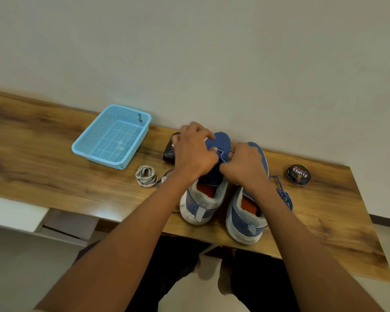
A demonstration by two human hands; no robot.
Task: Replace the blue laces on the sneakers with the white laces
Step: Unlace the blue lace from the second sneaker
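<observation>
Two blue and white sneakers stand side by side on the wooden table, heels toward me. My left hand (195, 152) and my right hand (245, 164) are both over the left sneaker (206, 199), fingers pinched on its blue lace (221, 154) near the toe. The right sneaker (245, 219) has no lace in its visible part. A loose blue lace (284, 194) lies heaped to its right. The coiled white laces (145, 176) rest on the table left of my left wrist.
A light blue mesh basket (113, 136) sits at the back left. A black object (170, 149) lies behind my left hand. A round shoe polish tin (298, 174) is at the right. The wall runs along the table's far edge.
</observation>
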